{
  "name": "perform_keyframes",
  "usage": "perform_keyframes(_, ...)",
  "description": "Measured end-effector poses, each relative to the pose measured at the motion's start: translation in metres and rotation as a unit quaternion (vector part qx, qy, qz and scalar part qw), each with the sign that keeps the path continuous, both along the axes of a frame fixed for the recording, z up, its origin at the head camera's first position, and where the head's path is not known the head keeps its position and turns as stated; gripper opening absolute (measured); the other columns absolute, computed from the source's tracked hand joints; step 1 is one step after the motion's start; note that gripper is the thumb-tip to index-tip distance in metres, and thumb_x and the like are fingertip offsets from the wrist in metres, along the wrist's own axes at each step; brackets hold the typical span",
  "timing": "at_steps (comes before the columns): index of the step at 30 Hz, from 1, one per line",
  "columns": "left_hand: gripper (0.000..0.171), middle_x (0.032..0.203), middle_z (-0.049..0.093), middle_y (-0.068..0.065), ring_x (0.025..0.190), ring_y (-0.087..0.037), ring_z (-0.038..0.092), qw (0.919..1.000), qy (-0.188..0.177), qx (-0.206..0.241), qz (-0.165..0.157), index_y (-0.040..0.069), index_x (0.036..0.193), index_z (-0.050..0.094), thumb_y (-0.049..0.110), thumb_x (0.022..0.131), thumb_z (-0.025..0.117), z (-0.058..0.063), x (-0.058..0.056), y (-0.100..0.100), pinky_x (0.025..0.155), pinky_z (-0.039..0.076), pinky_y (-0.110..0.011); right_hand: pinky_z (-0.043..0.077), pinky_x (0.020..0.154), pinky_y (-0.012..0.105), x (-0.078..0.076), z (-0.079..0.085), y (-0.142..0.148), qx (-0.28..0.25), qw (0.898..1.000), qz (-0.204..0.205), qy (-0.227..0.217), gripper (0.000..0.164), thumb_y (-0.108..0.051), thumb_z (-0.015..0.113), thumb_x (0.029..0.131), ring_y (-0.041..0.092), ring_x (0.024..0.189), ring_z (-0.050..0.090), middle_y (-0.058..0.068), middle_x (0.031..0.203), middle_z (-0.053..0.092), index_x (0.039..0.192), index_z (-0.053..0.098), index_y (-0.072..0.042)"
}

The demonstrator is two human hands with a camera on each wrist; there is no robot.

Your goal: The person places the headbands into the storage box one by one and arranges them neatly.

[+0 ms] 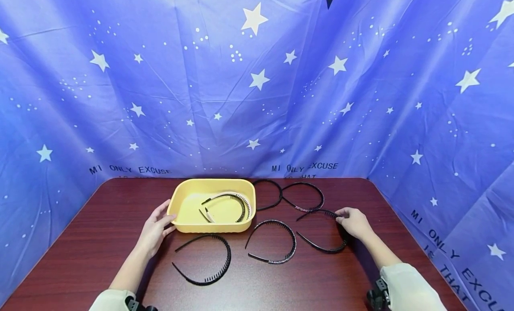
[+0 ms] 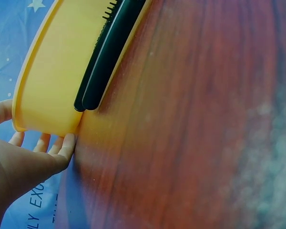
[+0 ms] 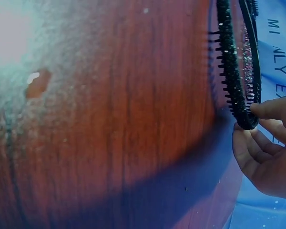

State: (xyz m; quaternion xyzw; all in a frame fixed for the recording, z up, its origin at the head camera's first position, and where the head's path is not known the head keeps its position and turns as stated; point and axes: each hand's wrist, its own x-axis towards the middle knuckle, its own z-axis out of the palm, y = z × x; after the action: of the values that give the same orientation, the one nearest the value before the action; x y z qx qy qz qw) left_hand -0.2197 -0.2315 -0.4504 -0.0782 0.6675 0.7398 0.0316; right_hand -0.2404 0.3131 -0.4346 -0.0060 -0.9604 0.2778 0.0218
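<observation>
Currently, the left hand (image 1: 154,228) grips the yellow bin (image 1: 209,228); the right hand (image 1: 354,222) pinches a black toothed headband (image 1: 329,251) on the table (image 1: 100,239). On lifting, teeth could snag the glittered headband (image 1: 302,209) behind; contact unclear.

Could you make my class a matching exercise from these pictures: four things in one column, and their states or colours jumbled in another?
1. Left hand
2. Right hand
3. Yellow tray
4. Table

A. Pinches a black headband
B. Grips the tray's edge
C. Dark reddish-brown
D. Has headbands inside

Pairs: 1-B, 2-A, 3-D, 4-C
</observation>
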Motion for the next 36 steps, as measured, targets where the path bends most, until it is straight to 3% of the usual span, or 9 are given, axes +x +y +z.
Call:
perform_keyframes(5,0.068,0.112,0.046,0.008,0.097,0.002,0.055,1.0000,-0.002,0.003,0.001,0.013,0.150,0.015,0.014,0.095,0.053,0.000,-0.001,0.000,0.082,0.049,-0.020,0.044,0.056,0.029,0.000,0.003,0.002,-0.043,0.999,-0.006,-0.027,0.026,-0.009,0.057,0.087,0.016,0.064,0.054,0.012,0.078,0.063,0.107,0.063,0.006)
perform_keyframes(9,0.068,0.116,0.045,0.006,0.097,0.002,0.055,1.0000,-0.002,0.002,0.001,0.013,0.150,0.015,0.014,0.095,0.053,0.000,-0.001,0.000,0.082,0.049,-0.020,0.046,0.051,0.028,0.000,0.004,0.004,-0.076,0.996,-0.009,-0.034,0.026,-0.009,0.056,0.088,0.014,0.059,0.052,0.013,0.079,0.064,0.108,0.062,0.008)
perform_keyframes(14,0.068,0.118,0.044,0.005,0.098,0.002,0.055,1.0000,-0.003,0.000,0.002,0.013,0.150,0.015,0.015,0.094,0.054,0.000,-0.001,0.000,0.083,0.049,-0.020,0.050,0.052,0.029,0.000,0.005,0.006,-0.116,0.993,-0.013,-0.036,0.027,-0.006,0.056,0.088,0.014,0.061,0.055,0.018,0.087,0.065,0.109,0.061,0.010)
perform_keyframes(23,0.067,0.116,0.045,0.006,0.096,0.002,0.056,0.9999,0.009,0.001,0.005,0.010,0.150,0.016,0.013,0.094,0.053,0.001,0.001,0.002,0.081,0.050,-0.020,0.053,0.056,0.030,0.001,0.013,0.010,-0.177,0.983,-0.020,-0.051,0.031,-0.007,0.053,0.089,0.011,0.065,0.056,0.016,0.088,0.062,0.113,0.058,0.012)
perform_keyframes(30,0.068,0.123,0.041,0.001,0.097,0.003,0.055,1.0000,0.009,0.001,0.003,0.010,0.150,0.015,0.014,0.094,0.053,0.001,0.000,0.002,0.081,0.050,-0.019,0.055,0.061,0.031,0.001,0.019,0.010,-0.192,0.978,-0.024,-0.075,0.035,-0.008,0.051,0.092,0.011,0.072,0.058,0.019,0.095,0.062,0.120,0.054,0.013)
perform_keyframes(36,0.068,0.123,0.042,0.001,0.097,0.003,0.056,0.9999,0.009,0.005,0.001,0.010,0.150,0.015,0.013,0.094,0.053,0.000,0.000,0.001,0.081,0.050,-0.019,0.054,0.061,0.030,-0.001,0.022,0.007,-0.207,0.975,-0.021,-0.080,0.036,-0.008,0.051,0.093,0.012,0.072,0.059,0.013,0.091,0.062,0.122,0.052,0.014)
